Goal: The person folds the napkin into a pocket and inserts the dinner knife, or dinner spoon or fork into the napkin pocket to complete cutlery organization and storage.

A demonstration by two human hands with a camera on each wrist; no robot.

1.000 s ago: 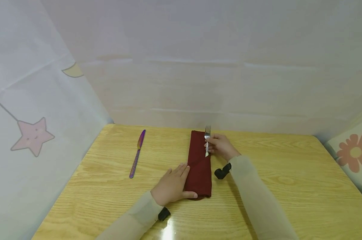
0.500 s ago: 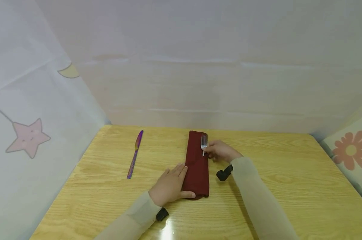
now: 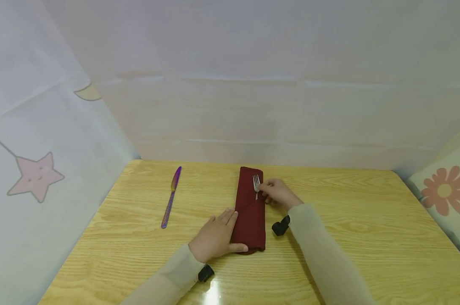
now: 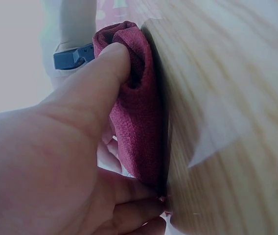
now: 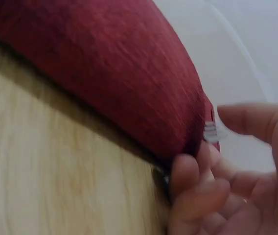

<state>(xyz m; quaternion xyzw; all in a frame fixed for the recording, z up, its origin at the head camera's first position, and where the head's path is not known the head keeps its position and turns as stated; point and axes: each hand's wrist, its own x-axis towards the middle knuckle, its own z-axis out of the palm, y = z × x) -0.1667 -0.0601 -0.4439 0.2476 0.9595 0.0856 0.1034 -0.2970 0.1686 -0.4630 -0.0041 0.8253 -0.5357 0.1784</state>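
Observation:
In the head view a folded dark red cloth napkin (image 3: 249,224) lies lengthwise on the wooden table, a slanted fold across its middle. My left hand (image 3: 213,239) rests along its left side, fingers straight. The left thumb lies over the near end, where the left wrist view shows rolled layers of the napkin (image 4: 139,112). At the right edge, my right hand (image 3: 277,192) holds a silver fork (image 3: 256,182) near its neck, tines pointing away. The fork's lower handle is hidden at the fold. The right wrist view shows the tines (image 5: 210,129) between thumb and curled fingers (image 5: 185,171).
A purple iridescent table knife (image 3: 171,199) lies on the table (image 3: 111,237) left of the napkin, blade end away. A pale wall sheet (image 3: 230,106) rises behind the table's far edge. Black cameras (image 3: 280,226) sit at both wrists.
The fork has moved left and toward the near end of the napkin, with more of its handle hidden at the fold. The right hand moved with it; the left hand stays on the napkin.

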